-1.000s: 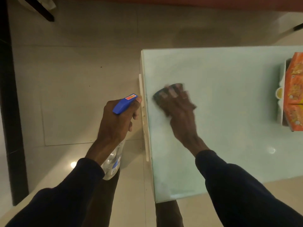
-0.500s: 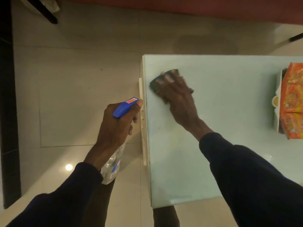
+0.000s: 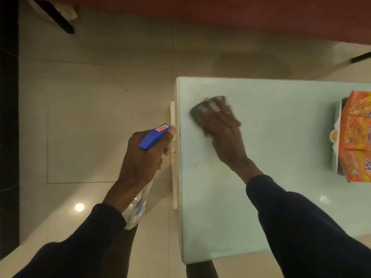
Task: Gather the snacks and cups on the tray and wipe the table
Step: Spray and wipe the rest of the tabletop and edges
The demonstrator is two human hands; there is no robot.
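Note:
My right hand lies flat on a dark cloth and presses it onto the pale green glass table near its left edge; the hand is blurred with motion. Off the table's left side my left hand grips a clear spray bottle with a blue trigger head. At the right edge of the view a white tray carries orange snack packets.
Beige floor tiles spread to the left of the table. A dark vertical strip runs along the far left. A reddish-brown surface crosses the top, and a dark furniture leg stands at top left.
My right hand has rubbed the cloth back and forth near the table's left edge, first toward the far corner, then slightly right again. The left hand keeps holding the bottle in place.

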